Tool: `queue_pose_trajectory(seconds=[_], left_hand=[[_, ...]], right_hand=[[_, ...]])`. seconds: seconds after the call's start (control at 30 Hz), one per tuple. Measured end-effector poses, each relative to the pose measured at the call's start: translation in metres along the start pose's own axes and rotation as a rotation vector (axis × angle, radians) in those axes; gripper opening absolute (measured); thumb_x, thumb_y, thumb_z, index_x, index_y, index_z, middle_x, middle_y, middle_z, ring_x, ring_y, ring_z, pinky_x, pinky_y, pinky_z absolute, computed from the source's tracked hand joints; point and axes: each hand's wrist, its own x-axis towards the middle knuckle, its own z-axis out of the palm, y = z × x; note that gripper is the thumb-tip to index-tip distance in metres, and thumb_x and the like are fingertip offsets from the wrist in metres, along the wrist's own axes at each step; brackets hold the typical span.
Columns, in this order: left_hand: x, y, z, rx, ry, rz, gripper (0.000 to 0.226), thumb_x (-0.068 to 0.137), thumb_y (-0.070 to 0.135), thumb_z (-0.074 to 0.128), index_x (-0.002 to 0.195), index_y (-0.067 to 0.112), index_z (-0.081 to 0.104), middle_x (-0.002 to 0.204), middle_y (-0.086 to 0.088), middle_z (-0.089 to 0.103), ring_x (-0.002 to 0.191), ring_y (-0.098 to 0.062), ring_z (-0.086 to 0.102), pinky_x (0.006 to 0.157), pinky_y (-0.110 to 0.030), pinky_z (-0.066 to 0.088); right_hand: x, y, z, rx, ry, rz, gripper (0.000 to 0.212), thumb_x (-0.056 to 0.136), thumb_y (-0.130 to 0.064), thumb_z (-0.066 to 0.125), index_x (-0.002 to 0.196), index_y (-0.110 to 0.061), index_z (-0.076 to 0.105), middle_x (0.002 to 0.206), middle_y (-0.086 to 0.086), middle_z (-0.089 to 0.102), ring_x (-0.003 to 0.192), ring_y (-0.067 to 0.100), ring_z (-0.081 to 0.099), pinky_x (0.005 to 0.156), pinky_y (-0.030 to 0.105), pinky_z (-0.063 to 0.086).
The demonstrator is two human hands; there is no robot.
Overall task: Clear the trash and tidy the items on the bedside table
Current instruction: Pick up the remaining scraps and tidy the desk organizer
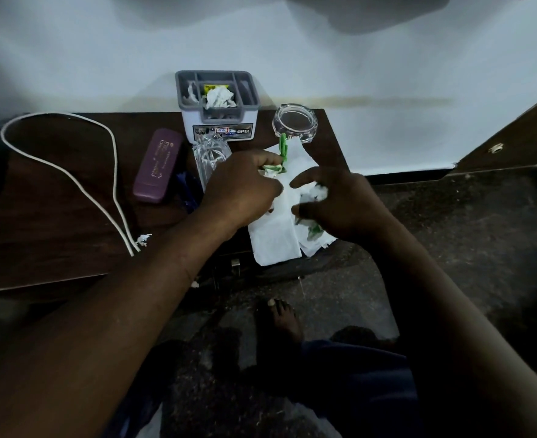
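Your dark wooden bedside surface point(55, 197) carries everything here, and the flat white paper sheet point(276, 235) lies at its near right corner, its near edge hanging off over the floor. At the far edge stands the white and grey plastic organiser box point(218, 121) with crumpled tissue in it; the long white cord point(71, 165) loops across the left; the purple hard case point(158, 165) lies left of centre; the clear round glass ashtray point(295, 124) sits far right. Your left hand point(245, 184) is clenched on a crumpled green and white wrapper point(275, 167) above the sheet. Your right hand point(339, 203) curls over a small white tissue wad point(319, 192), though I cannot tell whether it grips it. This trash is light, soft and crushable, so pinch it anywhere. The sheet is thin and may tear: gather it from the edges inward. Mind the fragile ashtray beside it.
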Motion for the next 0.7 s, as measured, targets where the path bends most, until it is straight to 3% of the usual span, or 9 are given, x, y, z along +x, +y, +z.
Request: queue_pose_trajectory(seconds=[0.1, 0.2, 0.3, 0.4, 0.5, 0.6, 0.7], left_hand=[[0.001, 0.000, 0.002, -0.023, -0.025, 0.007, 0.053, 0.080, 0.012, 0.075, 0.128, 0.036, 0.070, 0.111, 0.014, 0.071, 0.066, 0.000, 0.072, 0.056, -0.019, 0.056], [0.003, -0.001, 0.002, -0.007, 0.031, 0.059, 0.047, 0.081, 0.022, 0.079, 0.125, 0.038, 0.071, 0.106, 0.019, 0.068, 0.084, 0.000, 0.068, 0.081, -0.029, 0.060], [0.004, 0.002, 0.001, -0.082, 0.149, 0.089, 0.020, 0.078, 0.039, 0.084, 0.096, 0.032, 0.080, 0.090, 0.015, 0.071, 0.080, -0.006, 0.065, 0.081, -0.039, 0.059], [0.005, 0.004, -0.001, -0.125, 0.245, 0.104, 0.026, 0.074, 0.050, 0.086, 0.078, 0.026, 0.074, 0.071, 0.012, 0.067, 0.066, -0.004, 0.059, 0.069, -0.034, 0.054], [0.003, 0.004, -0.003, -0.084, 0.266, 0.101, 0.026, 0.075, 0.041, 0.086, 0.077, 0.024, 0.068, 0.073, 0.010, 0.067, 0.068, -0.005, 0.060, 0.068, -0.031, 0.052], [0.000, 0.005, -0.008, -0.075, 0.276, 0.086, 0.020, 0.073, 0.025, 0.079, 0.090, 0.025, 0.068, 0.083, 0.014, 0.068, 0.077, -0.007, 0.065, 0.072, -0.036, 0.057], [-0.002, 0.008, -0.016, -0.161, 0.245, 0.040, 0.021, 0.074, 0.018, 0.071, 0.094, 0.025, 0.071, 0.086, 0.011, 0.072, 0.075, -0.011, 0.072, 0.056, -0.028, 0.058]], right_hand=[[-0.002, -0.006, 0.007, -0.107, -0.199, -0.027, 0.050, 0.081, -0.025, 0.084, 0.128, -0.039, 0.071, 0.118, 0.000, 0.073, 0.105, 0.016, 0.068, 0.093, 0.026, 0.053], [-0.003, -0.008, 0.016, -0.253, -0.286, -0.032, 0.047, 0.085, -0.030, 0.080, 0.130, -0.043, 0.069, 0.128, -0.002, 0.071, 0.117, 0.016, 0.065, 0.094, 0.023, 0.049], [0.000, -0.006, 0.014, -0.212, -0.216, -0.016, 0.022, 0.087, -0.030, 0.079, 0.109, -0.031, 0.079, 0.114, -0.003, 0.076, 0.106, 0.015, 0.069, 0.084, 0.022, 0.049], [0.004, -0.007, 0.011, -0.175, -0.129, -0.050, 0.011, 0.088, -0.030, 0.076, 0.090, -0.020, 0.081, 0.098, -0.001, 0.079, 0.098, 0.018, 0.071, 0.087, 0.030, 0.052], [0.006, -0.008, 0.013, -0.174, -0.082, -0.076, 0.021, 0.091, -0.035, 0.074, 0.088, -0.014, 0.076, 0.098, 0.002, 0.077, 0.095, 0.021, 0.070, 0.086, 0.033, 0.051], [0.007, -0.010, 0.014, -0.115, -0.036, -0.043, 0.029, 0.090, -0.042, 0.075, 0.079, -0.016, 0.069, 0.089, 0.002, 0.075, 0.090, 0.021, 0.069, 0.082, 0.033, 0.051], [0.008, -0.014, 0.014, -0.060, 0.040, -0.022, 0.038, 0.085, -0.046, 0.078, 0.064, -0.020, 0.059, 0.071, -0.005, 0.069, 0.076, 0.014, 0.065, 0.068, 0.029, 0.045]])
